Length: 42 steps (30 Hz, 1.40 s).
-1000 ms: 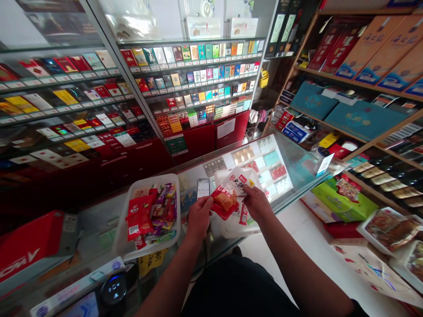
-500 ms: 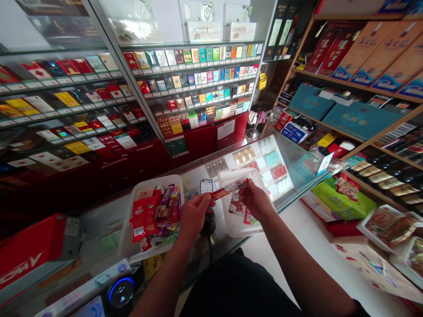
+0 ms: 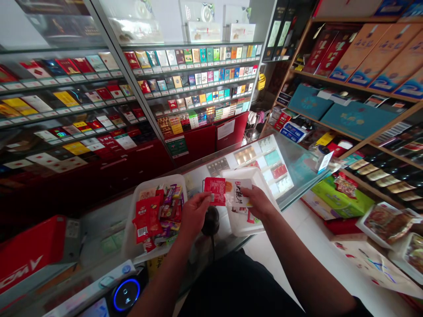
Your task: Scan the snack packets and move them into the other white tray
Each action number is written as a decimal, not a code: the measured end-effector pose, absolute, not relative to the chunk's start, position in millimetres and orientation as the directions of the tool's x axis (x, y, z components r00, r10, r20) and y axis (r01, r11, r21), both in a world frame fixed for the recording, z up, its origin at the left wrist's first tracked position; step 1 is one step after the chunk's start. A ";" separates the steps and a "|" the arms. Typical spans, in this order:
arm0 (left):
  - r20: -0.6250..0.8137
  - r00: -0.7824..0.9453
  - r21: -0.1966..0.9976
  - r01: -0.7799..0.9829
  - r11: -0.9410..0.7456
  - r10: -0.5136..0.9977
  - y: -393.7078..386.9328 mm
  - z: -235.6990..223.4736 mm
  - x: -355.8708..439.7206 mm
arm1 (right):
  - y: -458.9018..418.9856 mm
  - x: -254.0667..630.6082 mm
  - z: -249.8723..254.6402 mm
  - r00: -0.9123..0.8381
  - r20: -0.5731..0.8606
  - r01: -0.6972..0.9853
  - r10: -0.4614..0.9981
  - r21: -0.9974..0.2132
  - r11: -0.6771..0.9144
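head camera view: over the glass counter (image 3: 291,152), the left hand (image 3: 195,212) and the right hand (image 3: 256,201) hold red and white snack packaging (image 3: 216,192) stretched out sideways between them. the left hand is narrow, thumb and fingers pinched on the red end; the right hand grips the white end, its fingers mostly closed. whether this is one packet or two overlapping ones, i cannot tell. part of the packaging is see-through, with something orange inside.

the white end is above the right tub (image 3: 264,181), a white one with a few packets in the bottom. a black device (image 3: 210,220) with a cable stands on the counter just beside the left hand, below the red end. left of that hand is the left tub (image 3: 130,231), filled with colourful small packets, a larger red packet (image 3: 147,216) lying on top.

nearer the person, at the lower left, are a round device (image 3: 127,294) with a glowing blue ring and a red box (image 3: 31,251). beyond the counter, glass shelves (image 3: 205,90) carry rows of small packs, and teal boxes (image 3: 360,119) rest on wooden shelving to the right.
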<state>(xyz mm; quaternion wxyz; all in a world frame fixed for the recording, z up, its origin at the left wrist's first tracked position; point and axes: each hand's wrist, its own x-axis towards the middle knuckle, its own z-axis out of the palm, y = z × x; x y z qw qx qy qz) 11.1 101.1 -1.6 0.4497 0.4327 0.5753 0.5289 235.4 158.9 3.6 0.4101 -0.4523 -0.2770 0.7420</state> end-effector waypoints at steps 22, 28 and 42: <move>-0.167 -0.115 0.983 0.052 0.174 0.979 152.4 -20.1 -34.8 | 200.7 226.6 -18.4 -0.032 -0.272 -0.119 0.962 -0.954 -0.274; -0.020 -0.059 0.910 0.413 0.043 0.998 158.9 -24.8 -50.0 | 200.8 232.6 -31.0 0.002 -0.122 0.200 0.993 -0.972 -0.120; 0.140 0.131 0.593 0.783 -0.189 0.982 159.9 -81.8 -69.0 | 194.2 232.6 -55.6 -0.063 0.018 0.432 0.998 -0.901 0.044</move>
